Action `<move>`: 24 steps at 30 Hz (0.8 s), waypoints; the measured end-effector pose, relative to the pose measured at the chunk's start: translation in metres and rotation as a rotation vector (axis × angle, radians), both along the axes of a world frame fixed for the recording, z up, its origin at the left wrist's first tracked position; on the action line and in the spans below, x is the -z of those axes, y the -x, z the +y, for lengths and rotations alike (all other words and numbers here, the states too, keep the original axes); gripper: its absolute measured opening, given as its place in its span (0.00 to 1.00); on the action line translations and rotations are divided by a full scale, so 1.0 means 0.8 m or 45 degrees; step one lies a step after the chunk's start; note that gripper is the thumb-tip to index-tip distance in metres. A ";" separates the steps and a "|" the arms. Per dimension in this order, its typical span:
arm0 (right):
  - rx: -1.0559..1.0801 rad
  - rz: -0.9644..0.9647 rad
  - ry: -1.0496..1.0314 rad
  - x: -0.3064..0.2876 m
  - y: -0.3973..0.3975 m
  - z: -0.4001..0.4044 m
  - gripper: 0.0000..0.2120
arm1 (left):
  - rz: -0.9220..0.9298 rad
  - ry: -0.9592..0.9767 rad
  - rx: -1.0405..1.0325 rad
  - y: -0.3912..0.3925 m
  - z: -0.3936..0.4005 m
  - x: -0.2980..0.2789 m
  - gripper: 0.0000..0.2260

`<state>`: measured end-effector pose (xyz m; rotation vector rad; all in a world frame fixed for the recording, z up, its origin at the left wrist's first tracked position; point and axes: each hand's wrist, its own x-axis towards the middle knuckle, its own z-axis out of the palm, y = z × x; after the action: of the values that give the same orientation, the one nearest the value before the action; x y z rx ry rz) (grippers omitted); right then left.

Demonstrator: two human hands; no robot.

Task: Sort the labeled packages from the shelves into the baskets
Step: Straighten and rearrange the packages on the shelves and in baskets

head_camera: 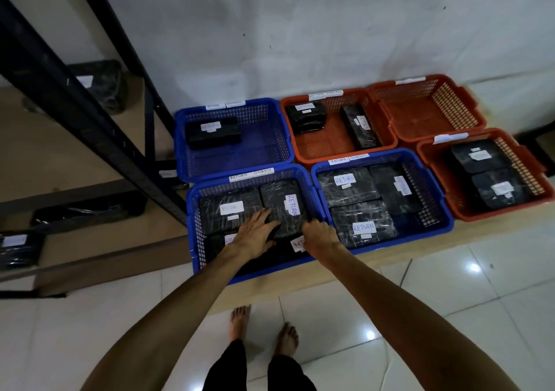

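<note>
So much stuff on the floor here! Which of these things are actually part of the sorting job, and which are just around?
Part of the job:
- left hand and right hand, both on a black RETURN package
- near-left blue basket they reach into
- the other blue basket, orange basket, empty orange basket
- shelf with a package left on it

Just around:
- white wall
- tiled floor

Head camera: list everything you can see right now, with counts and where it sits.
Blue plastic baskets: three, floor by wall, left and centre.
Orange plastic baskets: three, right side; far-right rear one holds nothing.
Black wrapped packages with white labels: at least twelve in baskets; several read RETURN.
Black metal shelving: one, left; more black packages on it.
White tiled floor: foreground.
Bare feet: two, bottom centre.
Left hand: flat on a package in the near-left blue basket.
Right hand: gripping that package's right edge.
</note>
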<state>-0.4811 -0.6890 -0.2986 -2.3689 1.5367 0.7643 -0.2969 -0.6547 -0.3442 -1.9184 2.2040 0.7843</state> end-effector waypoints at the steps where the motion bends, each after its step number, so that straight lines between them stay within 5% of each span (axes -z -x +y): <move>1: -0.014 0.012 -0.004 -0.001 0.000 -0.001 0.16 | -0.002 -0.005 -0.004 0.001 0.000 0.000 0.30; 10: -0.042 -0.021 -0.019 0.000 0.002 0.001 0.22 | 0.012 -0.011 -0.021 0.003 0.002 -0.001 0.30; 24: -0.040 -0.646 0.094 -0.155 -0.078 -0.050 0.13 | 0.208 0.228 -0.323 -0.087 0.036 -0.116 0.21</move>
<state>-0.4190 -0.7291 -0.1744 -2.3904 1.3264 0.0893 -0.2271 -0.6262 -0.2517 -2.3339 2.2162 0.8304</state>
